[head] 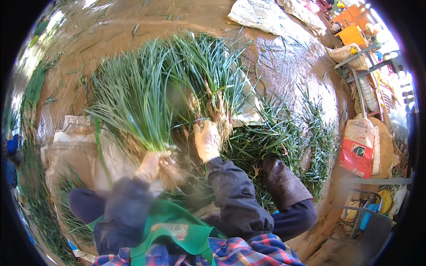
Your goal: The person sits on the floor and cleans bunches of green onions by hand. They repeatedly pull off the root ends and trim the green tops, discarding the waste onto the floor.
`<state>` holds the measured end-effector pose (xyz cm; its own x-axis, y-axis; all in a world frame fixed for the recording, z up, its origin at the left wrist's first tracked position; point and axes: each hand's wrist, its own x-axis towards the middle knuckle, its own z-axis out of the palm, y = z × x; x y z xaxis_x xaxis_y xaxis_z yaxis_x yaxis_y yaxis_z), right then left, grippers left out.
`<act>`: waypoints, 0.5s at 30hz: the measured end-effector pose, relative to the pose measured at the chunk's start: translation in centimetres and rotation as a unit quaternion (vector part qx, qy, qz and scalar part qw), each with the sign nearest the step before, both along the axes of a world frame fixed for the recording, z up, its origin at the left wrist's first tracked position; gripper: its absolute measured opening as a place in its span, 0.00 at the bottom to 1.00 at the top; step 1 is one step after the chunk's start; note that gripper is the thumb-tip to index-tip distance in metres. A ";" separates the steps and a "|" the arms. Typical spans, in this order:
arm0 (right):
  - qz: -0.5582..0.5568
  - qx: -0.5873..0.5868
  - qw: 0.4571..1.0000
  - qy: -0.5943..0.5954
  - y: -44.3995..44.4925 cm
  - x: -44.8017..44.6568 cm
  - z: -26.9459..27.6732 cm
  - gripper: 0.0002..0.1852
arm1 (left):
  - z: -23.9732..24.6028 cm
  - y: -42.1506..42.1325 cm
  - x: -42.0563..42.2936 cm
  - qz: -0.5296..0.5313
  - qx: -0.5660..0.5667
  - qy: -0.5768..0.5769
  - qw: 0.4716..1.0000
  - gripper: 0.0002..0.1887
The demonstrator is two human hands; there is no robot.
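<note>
My left hand, in a pale glove, grips a bundle of long green leafy plants, like spring onions or chives, just above its stringy roots. The leaves fan upward from the fist, and the roots blur below it. My right hand, gloved too, touches the root end of more plants lying in a row beyond it. Whether its fingers hold a stem, I cannot tell. Reddish stem bases and tan roots show beside that hand.
Loose green leaves are heaped by my right knee. Woven sacks lie at the left. Wet brown ground surrounds the plants. A red and white bag, a metal-framed chair and an orange crate stand at the right.
</note>
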<state>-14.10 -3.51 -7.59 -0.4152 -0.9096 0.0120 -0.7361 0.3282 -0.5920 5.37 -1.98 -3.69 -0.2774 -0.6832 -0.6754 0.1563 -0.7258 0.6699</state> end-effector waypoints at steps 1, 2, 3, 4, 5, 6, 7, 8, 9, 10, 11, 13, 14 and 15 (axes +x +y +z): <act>-0.024 -0.024 0.999 0.029 -1.0 0.0 -0.5 0.14 | 0.4 0.8 0.8 -0.024 -0.024 -0.013 0.999 0.10; -0.004 0.021 0.999 0.031 -1.9 -0.2 -0.8 0.15 | 0.9 1.7 1.7 -0.054 -0.004 -0.043 0.998 0.11; 0.012 0.050 0.998 0.041 -2.7 -0.4 -0.9 0.16 | 1.4 2.5 2.5 -0.082 -0.001 -0.054 0.995 0.11; 0.011 0.049 0.997 0.055 -3.1 -0.7 -0.9 0.13 | 1.9 3.5 2.9 -0.028 0.019 0.001 0.999 0.12; -0.011 0.005 0.998 0.067 -3.2 -0.8 -0.6 0.12 | 2.4 4.1 3.3 -0.022 0.046 -0.006 0.999 0.11; -0.028 -0.010 0.997 0.073 -2.8 -0.8 -0.1 0.11 | 2.8 4.7 3.4 -0.013 0.048 -0.049 0.998 0.11; -0.050 -0.031 0.995 0.082 -2.2 -0.6 0.5 0.10 | 3.2 5.0 3.3 -0.006 0.041 -0.070 0.997 0.11; -0.059 -0.032 0.998 0.019 -1.0 -0.3 1.2 0.08 | 3.4 5.2 2.9 -0.007 0.035 -0.053 0.998 0.11; -0.055 0.008 0.992 -0.113 0.4 0.0 1.9 0.07 | 3.4 5.2 2.5 -0.008 0.031 -0.036 0.999 0.11; -0.007 -0.037 0.988 -0.151 1.8 0.9 2.6 0.07 | 3.3 5.0 1.8 -0.019 0.045 -0.060 0.997 0.12; 0.044 -0.096 0.976 -0.188 3.4 1.9 3.3 0.09 | 3.0 4.6 1.2 0.010 0.096 -0.026 0.995 0.10; 0.093 -0.082 0.965 -0.232 6.9 3.7 4.1 0.11 | 2.0 4.2 0.0 0.031 0.091 0.014 0.995 0.07; 0.121 0.034 0.958 -0.258 8.0 4.0 4.3 0.10 | 1.3 3.8 -0.2 0.043 0.096 -0.016 0.994 0.06; 0.185 0.051 0.965 -0.178 9.0 3.9 4.5 0.10 | 0.5 3.5 -0.7 0.047 0.085 -0.025 0.995 0.06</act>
